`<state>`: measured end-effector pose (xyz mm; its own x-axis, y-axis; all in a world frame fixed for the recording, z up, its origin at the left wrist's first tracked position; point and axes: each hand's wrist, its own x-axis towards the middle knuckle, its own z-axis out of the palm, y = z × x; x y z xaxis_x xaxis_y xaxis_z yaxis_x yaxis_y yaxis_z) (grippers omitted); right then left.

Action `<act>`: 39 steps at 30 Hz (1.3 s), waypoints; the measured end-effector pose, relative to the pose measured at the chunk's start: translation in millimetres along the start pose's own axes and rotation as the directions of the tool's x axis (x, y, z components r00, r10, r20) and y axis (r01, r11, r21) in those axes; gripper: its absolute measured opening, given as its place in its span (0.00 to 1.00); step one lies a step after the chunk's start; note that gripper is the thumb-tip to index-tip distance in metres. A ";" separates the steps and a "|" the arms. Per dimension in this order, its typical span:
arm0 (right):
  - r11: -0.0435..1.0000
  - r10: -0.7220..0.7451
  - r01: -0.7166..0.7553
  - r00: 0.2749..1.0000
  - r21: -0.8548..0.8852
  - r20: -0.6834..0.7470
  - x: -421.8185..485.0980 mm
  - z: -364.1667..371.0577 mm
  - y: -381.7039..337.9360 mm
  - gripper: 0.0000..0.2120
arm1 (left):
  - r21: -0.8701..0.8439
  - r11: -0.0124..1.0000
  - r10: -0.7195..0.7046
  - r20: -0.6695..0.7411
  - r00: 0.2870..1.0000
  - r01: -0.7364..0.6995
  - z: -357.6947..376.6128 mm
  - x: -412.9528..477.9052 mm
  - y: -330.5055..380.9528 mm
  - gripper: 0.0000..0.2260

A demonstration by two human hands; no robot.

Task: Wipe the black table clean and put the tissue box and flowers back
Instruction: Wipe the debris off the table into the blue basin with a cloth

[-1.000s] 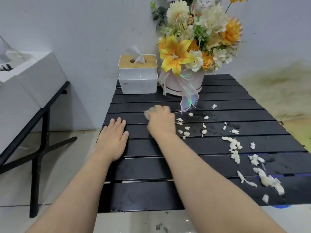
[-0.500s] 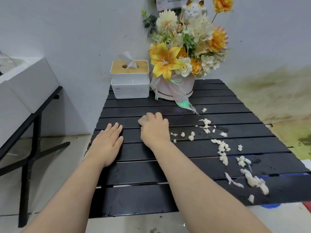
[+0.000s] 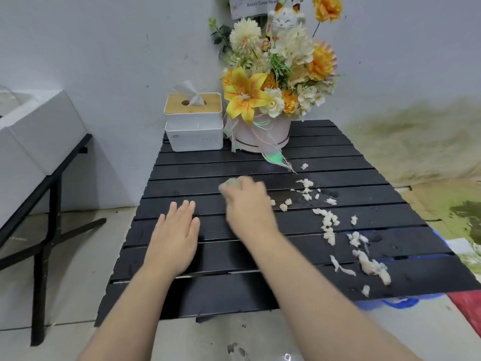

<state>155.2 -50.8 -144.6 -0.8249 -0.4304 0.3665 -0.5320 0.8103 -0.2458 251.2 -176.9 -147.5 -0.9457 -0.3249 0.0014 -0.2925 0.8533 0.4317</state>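
Black table (image 3: 182, 295) stands by a grey wall (image 3: 104, 48); at its far edge a white tissue box (image 3: 194, 136) holds a tissue (image 3: 191, 93) pulled up through the wooden lid (image 3: 212, 106), and beside it flowers (image 3: 273, 82) fill a round pink pot (image 3: 260, 134) under a card (image 3: 250, 3) whose print is too blurred to read. On the slats the left hand (image 3: 174, 238) lies flat; the right hand (image 3: 247, 204), blurred, curls round a pale wad (image 3: 229, 184), near white scraps (image 3: 329, 225).

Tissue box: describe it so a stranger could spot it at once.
At the far end of the black slatted table, two things stand side by side. The tissue box is the left one, beside the flowers: white, squarish, with a pale wooden top and a tissue poking up.
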 end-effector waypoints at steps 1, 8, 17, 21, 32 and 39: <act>1.000 -0.011 0.011 1.000 -0.007 0.024 -17.0 3.5 -13.8 0.09 | 0.023 1.000 -0.001 0.007 1.000 0.000 3.9 -5.5 0.4 0.22; 0.986 0.109 -0.115 0.993 -0.122 -0.054 -32.1 -9.5 60.0 0.13 | 0.145 0.989 0.004 0.047 0.999 -0.011 13.4 -8.9 -6.0 0.23; 1.000 0.025 -0.025 1.000 0.001 0.017 -16.4 -13.7 48.8 0.10 | 0.165 0.986 0.009 0.066 0.998 -0.020 12.8 -7.5 -5.5 0.23; 1.000 -0.026 0.026 1.000 0.010 0.007 -31.5 -9.5 38.4 0.08 | 0.158 0.987 0.005 0.066 0.998 -0.015 12.4 -8.3 -4.8 0.23; 0.982 -0.180 0.125 0.855 0.143 0.486 12.2 -39.3 45.4 0.13 | 0.116 0.984 0.126 0.091 0.988 -0.136 18.2 2.0 5.3 0.22; 0.919 -0.307 0.375 0.875 -0.122 0.375 12.0 -35.2 40.1 0.07 | 0.142 0.982 0.113 0.076 0.991 -0.123 18.3 0.7 7.6 0.23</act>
<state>130.8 -9.5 -118.5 -0.6301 -0.7743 0.0591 -0.7747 0.6320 0.0206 245.8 -163.2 -160.7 -0.9807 -0.1946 -0.0182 -0.1912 0.9359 0.2960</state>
